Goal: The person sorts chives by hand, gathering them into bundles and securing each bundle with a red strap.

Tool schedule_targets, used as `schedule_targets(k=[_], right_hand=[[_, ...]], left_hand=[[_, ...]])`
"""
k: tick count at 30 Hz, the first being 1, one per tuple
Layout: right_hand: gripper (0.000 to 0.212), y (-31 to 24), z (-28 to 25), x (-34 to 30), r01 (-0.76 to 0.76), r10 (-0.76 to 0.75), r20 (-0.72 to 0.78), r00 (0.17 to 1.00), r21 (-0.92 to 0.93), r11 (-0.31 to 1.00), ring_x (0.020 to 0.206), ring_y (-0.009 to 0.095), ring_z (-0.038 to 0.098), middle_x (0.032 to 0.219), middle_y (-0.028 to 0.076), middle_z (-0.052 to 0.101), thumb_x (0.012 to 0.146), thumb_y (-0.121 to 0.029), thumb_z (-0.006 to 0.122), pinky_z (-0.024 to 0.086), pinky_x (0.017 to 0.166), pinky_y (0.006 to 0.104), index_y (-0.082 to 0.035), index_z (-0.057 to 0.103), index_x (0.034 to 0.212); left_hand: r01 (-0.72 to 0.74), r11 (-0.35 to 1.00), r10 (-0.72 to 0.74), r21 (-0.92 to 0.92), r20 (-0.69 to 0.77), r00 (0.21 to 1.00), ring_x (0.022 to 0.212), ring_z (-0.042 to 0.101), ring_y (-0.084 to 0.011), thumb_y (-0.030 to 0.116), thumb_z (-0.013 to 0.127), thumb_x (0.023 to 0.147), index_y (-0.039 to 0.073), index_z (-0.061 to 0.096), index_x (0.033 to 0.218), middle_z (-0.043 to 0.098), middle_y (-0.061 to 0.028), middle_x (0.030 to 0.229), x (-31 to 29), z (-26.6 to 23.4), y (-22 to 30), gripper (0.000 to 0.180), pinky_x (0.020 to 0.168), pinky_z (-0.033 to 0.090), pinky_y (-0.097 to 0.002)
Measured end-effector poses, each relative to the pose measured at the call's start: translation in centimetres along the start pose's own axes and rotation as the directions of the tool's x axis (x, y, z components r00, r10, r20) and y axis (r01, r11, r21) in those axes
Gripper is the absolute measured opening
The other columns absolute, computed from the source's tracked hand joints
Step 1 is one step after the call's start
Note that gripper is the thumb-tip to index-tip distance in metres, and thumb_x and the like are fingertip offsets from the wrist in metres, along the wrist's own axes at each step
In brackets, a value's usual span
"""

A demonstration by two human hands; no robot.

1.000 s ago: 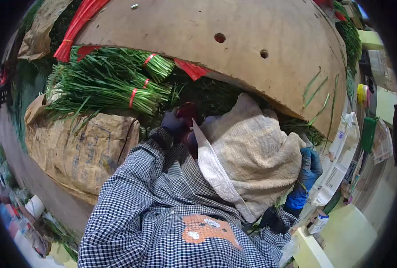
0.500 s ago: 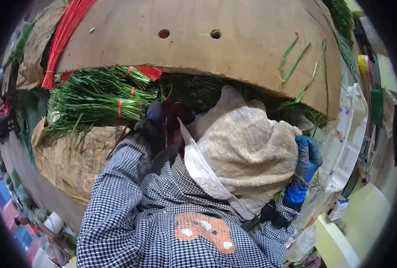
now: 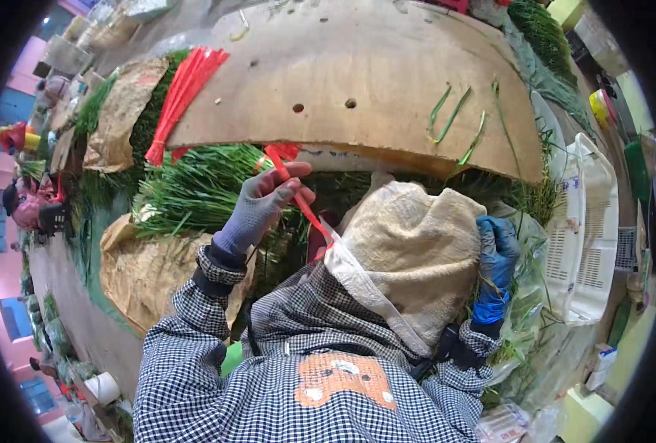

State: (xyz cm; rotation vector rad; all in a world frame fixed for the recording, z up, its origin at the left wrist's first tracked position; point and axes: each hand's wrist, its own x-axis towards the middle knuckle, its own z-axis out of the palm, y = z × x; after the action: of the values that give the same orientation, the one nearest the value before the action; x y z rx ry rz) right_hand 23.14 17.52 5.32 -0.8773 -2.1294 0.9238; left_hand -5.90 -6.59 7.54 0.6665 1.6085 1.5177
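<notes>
My left hand (image 3: 258, 208), in a grey knit glove, pinches a thin red tie band (image 3: 296, 193) that slants down toward my lap. It hovers over bundles of green chives (image 3: 188, 190) lying on brown paper. My right hand (image 3: 495, 260), in a blue glove, rests at the right edge of a beige cloth (image 3: 416, 247) draped over my lap, next to a clear plastic bag of greens (image 3: 526, 310). What the right hand's fingers hold is hidden by the cloth.
A curved wooden board (image 3: 357, 81) with a few loose green stalks lies ahead. A bunch of red tie bands (image 3: 182, 96) rests at its left end. A white plastic crate (image 3: 590, 229) stands at the right. More greens and brown paper (image 3: 147, 273) lie at the left.
My left hand has risen from the lap and now lifts a red band over the chives. The view has tilted, showing more of the board. The right hand has stayed by the cloth.
</notes>
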Motion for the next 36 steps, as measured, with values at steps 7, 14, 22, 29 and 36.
schedule_targets(k=[7,14,22,29,36], right_hand=[[0.007,-0.5,0.0,-0.8,0.038,-0.037,-0.035,0.999,0.053,0.998,0.07,0.019,0.055,0.076,0.007,0.057,0.082,-0.006,0.058,0.044,0.067,0.0288,-0.002,0.062,0.087],[0.006,0.1,-0.1,-0.8,0.055,-0.053,-0.05,0.997,0.048,0.997,0.07,0.019,0.055,0.076,0.008,0.057,0.081,-0.004,0.058,0.044,0.066,0.0292,-0.002,0.062,0.086],[0.006,-0.1,-0.3,-0.8,0.057,-0.057,-0.033,0.998,-0.006,0.998,0.071,0.02,0.055,0.076,0.008,0.057,0.081,-0.006,0.06,0.044,0.066,0.0295,-0.001,0.061,0.085],[0.006,-3.4,0.5,0.1,0.161,-0.161,0.016,0.987,-0.001,0.987,0.069,0.023,0.055,0.074,0.01,0.056,0.08,-0.006,0.06,0.044,0.065,0.0305,-0.001,0.061,0.084],[0.028,-9.0,9.4,-0.5,0.132,-0.205,0.343,0.917,0.224,0.966,0.081,0.028,0.062,0.088,0.017,0.063,0.079,-0.018,0.065,0.048,0.072,0.0347,0.001,0.061,0.1]], left_hand=[[-0.07,0.998,0.07,-0.001,0.068,0.995,0.082,0.06,-0.0137,0.018,0.051,0.09,-0.002,0.051,0.116,0.063,-0.0092,0.086,1.1,1.4,3.5,0.033,0.079,0.046,-0.0278],[-0.079,0.997,0.077,0.024,0.067,0.995,0.079,0.06,-0.0138,0.014,0.05,0.09,-0.004,0.05,0.116,0.063,-0.0088,0.085,2.0,1.7,3.6,0.032,0.077,0.047,-0.0277],[-0.126,0.984,0.115,-0.122,-0.09,0.989,0.083,0.06,-0.0134,0.018,0.049,0.091,-0.002,0.049,0.117,0.063,-0.0086,0.09,2.9,-1.0,2.0,0.033,0.078,0.049,-0.0258],[0.105,0.947,-0.177,-0.302,-0.22,0.959,0.062,0.054,-0.0067,0.022,0.05,0.091,0.003,0.051,0.114,0.062,-0.0029,0.078,-0.3,-3.6,-6.2,0.029,0.058,0.05,-0.0244],[-0.027,0.698,-0.182,-0.716,-0.213,0.96,0.064,0.057,-0.0094,0.021,0.051,0.091,0.004,0.047,0.117,0.059,-0.0035,0.089,0.4,-2.1,-8.2,0.032,0.062,0.051,-0.0244]])
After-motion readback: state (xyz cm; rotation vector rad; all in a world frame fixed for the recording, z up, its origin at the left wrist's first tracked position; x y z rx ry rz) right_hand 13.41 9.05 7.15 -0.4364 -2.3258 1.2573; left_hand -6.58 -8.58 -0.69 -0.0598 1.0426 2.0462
